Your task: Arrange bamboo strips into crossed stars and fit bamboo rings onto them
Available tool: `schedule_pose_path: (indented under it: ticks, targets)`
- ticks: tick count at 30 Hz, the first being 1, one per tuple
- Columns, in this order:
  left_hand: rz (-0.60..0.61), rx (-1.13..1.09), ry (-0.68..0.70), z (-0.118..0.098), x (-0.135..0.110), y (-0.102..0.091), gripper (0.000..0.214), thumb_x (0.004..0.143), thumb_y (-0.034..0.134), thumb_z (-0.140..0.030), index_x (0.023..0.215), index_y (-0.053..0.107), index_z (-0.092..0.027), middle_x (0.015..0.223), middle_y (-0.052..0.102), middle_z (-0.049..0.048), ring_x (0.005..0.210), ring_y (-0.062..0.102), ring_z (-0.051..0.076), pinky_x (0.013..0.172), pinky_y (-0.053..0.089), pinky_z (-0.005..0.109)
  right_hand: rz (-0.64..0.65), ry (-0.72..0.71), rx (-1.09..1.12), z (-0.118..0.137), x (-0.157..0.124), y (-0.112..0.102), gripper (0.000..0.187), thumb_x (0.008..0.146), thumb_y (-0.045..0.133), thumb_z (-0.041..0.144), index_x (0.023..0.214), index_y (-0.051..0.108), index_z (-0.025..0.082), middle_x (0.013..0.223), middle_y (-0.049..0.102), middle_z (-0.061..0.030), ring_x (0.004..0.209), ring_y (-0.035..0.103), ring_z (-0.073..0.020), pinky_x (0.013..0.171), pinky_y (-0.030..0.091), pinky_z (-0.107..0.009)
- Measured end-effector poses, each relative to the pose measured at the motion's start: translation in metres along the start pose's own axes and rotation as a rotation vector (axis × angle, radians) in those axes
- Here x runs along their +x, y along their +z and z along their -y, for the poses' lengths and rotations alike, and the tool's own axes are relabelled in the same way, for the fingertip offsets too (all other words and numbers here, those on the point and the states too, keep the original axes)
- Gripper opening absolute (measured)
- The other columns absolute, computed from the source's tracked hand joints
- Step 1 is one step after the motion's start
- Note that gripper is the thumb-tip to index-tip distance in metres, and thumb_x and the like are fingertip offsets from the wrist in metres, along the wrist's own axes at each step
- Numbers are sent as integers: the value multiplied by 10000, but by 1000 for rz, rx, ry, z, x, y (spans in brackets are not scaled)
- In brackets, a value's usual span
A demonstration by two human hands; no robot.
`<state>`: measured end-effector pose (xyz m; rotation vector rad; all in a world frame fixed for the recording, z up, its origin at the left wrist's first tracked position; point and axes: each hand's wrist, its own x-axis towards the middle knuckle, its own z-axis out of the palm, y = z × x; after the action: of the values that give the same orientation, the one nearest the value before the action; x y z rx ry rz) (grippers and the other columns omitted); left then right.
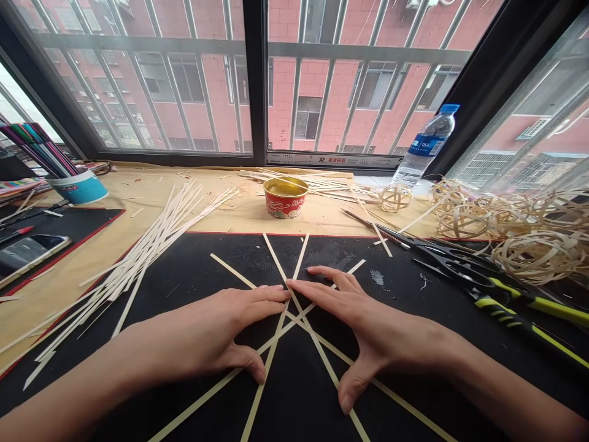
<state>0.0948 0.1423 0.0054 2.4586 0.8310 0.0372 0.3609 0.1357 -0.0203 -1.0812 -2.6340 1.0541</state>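
Note:
Several thin pale bamboo strips lie crossed in a star on a black mat. My left hand lies flat and open on the strips left of the crossing, fingertips near the centre, thumb on one strip. My right hand lies flat and open right of the crossing, fingers stretched toward the centre, thumb spread toward me. The two hands' fingertips nearly touch over the crossing point.
A loose pile of strips lies left. A red bowl stands behind the mat. A woven ball, water bottle, strip coils, black-yellow shears, pen cup and phone surround the mat.

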Motion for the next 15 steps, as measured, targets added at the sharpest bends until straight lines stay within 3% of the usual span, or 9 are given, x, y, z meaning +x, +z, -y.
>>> schedule_pose_path:
  ticks: [4,9,15]
  targets:
    - [-43,17,65,-2,0,1,568,825,662,-441,1349,483,-312,1489,390,36,1294,466,253,1051,406,303,-21,0,8,0,1,0,1198,549,800,567,1512,154,264,1550,230,-72,1425,15,-362,1144,126,-519]
    - [-15,95,32,-6,0,2,598,831,642,-475,1373,439,-327,1514,345,12,1282,479,254,1027,434,326,-7,15,17,2,2,-3,1230,518,801,595,1511,164,247,1545,238,-83,1421,25,-369,1139,143,-530]
    - [-32,151,47,-12,1,1,665,814,637,-524,1384,422,-258,1512,341,79,1280,480,270,1020,438,330,0,15,3,3,2,-3,1223,529,796,597,1512,158,247,1545,245,-83,1422,29,-373,1138,135,-537]
